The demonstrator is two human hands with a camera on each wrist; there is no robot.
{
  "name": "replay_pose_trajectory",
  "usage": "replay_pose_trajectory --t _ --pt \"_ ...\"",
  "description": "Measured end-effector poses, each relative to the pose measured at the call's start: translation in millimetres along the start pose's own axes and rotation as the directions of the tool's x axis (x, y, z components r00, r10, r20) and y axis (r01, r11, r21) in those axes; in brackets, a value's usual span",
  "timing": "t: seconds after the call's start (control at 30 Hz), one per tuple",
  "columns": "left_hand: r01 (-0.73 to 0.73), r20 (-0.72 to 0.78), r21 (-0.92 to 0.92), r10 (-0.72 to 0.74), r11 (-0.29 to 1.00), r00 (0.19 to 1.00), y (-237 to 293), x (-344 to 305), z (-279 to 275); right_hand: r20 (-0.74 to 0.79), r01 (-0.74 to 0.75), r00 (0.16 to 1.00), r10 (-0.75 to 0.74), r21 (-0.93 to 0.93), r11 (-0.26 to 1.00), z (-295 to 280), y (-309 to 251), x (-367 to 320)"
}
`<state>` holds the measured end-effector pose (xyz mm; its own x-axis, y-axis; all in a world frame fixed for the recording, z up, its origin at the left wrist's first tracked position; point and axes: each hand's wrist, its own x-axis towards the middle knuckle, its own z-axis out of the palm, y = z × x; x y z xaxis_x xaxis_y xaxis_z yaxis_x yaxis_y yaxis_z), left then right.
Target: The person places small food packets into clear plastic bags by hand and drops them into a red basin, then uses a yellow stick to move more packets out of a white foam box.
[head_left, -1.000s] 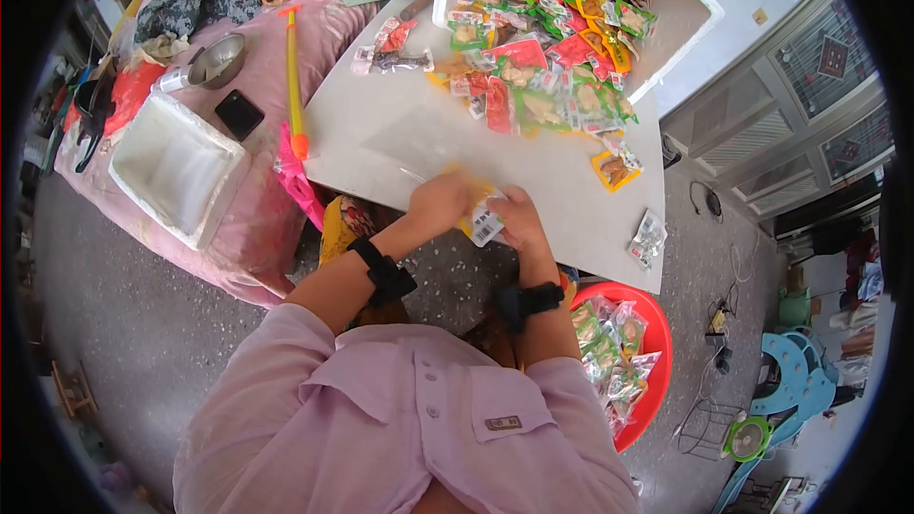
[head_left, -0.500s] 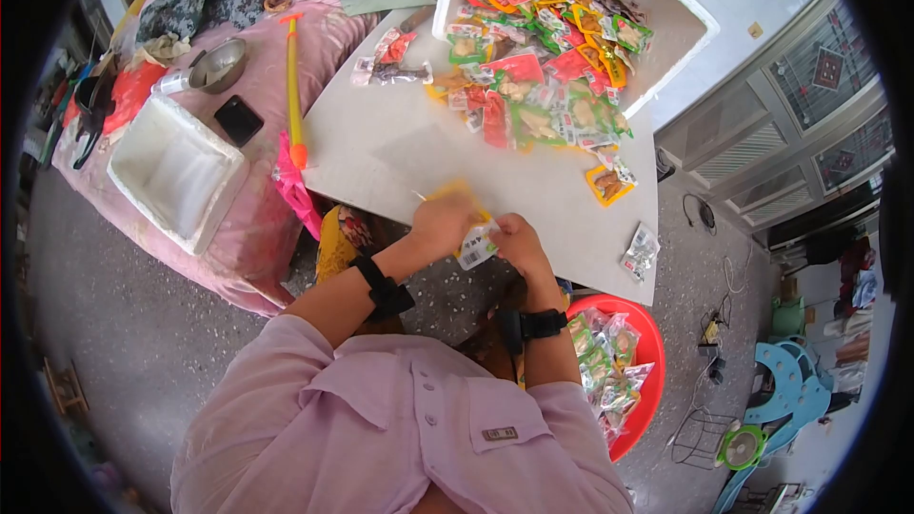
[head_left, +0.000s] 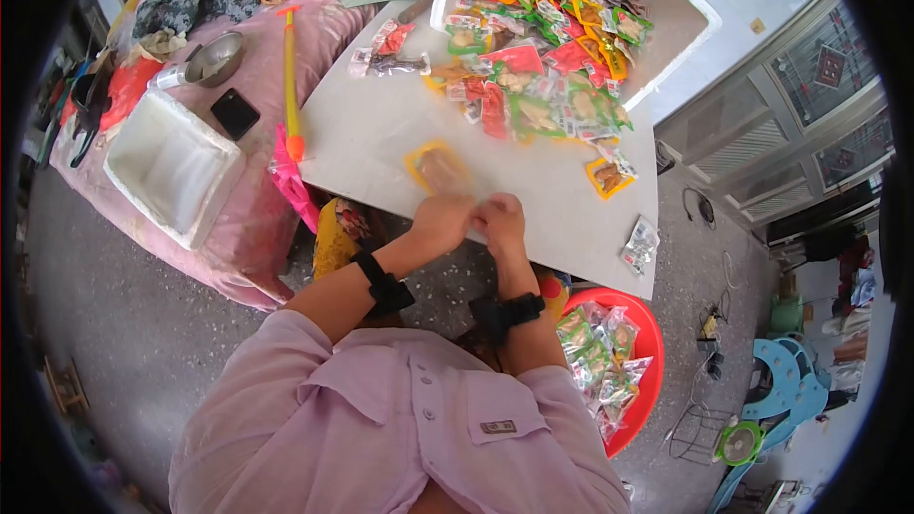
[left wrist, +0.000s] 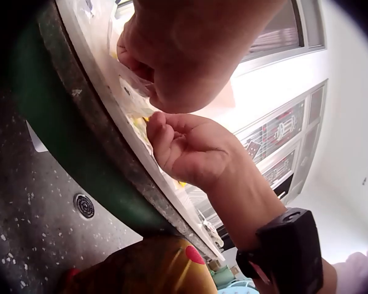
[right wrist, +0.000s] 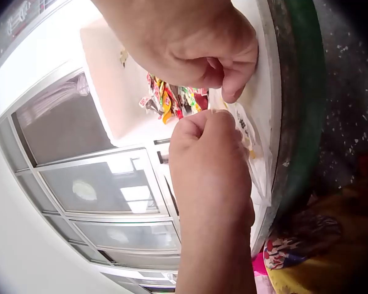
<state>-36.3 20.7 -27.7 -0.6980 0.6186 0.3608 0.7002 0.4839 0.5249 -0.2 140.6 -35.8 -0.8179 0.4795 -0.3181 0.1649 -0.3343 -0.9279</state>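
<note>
My left hand (head_left: 443, 221) and right hand (head_left: 500, 219) meet at the near edge of the table, knuckles close together. Between them they pinch one end of a clear food packet (head_left: 436, 169) with a yellow border, whose body reaches out over the tabletop beyond my left hand. In the right wrist view, the packet (right wrist: 250, 144) runs down beside my curled left hand (right wrist: 211, 150), while the right hand (right wrist: 218, 55) comes in from above. Seen from the left wrist, crinkled plastic (left wrist: 132, 86) shows under my left hand; the pinched end is mostly hidden by fingers.
A white foam box (head_left: 681, 62) lies tipped on the table, with a heap of colourful food packets (head_left: 552, 67) spilling out. Several packets lie apart on the tabletop (head_left: 352, 148). A red basin (head_left: 650, 362) of packets stands below right. An empty foam box (head_left: 176, 171) sits on the bed.
The packet has turned and slid away from me, its printed label no longer showing between the hands. My right hand has moved left, up against the left hand.
</note>
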Motion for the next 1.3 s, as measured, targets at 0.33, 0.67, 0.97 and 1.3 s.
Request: replay_pose_trajectory --t 0.33,0.67,0.97,1.3 --pt "-0.099 -0.126 0.078 0.108 0.992 0.986 -28.7 -5.1 16.7 0.012 0.183 0.983 -0.183 -0.052 0.982 -13.3 17.2 19.3" --pt "-0.240 -0.232 0.128 0.264 0.962 0.936 -29.6 -3.6 19.3 0.012 0.488 0.629 -0.777 -0.784 0.383 -126.9 -17.8 79.2" --pt "-0.229 -0.207 0.158 0.259 0.961 0.943 -34.9 -4.2 25.1 -0.475 -0.235 0.753 -0.456 -0.841 0.487 -171.6 -94.5 113.5" --pt "-0.221 -0.159 0.162 0.247 0.962 0.956 -31.9 -6.5 21.1 -0.139 -0.168 0.900 -0.413 -0.985 -0.035 -141.9 -79.0 84.7"
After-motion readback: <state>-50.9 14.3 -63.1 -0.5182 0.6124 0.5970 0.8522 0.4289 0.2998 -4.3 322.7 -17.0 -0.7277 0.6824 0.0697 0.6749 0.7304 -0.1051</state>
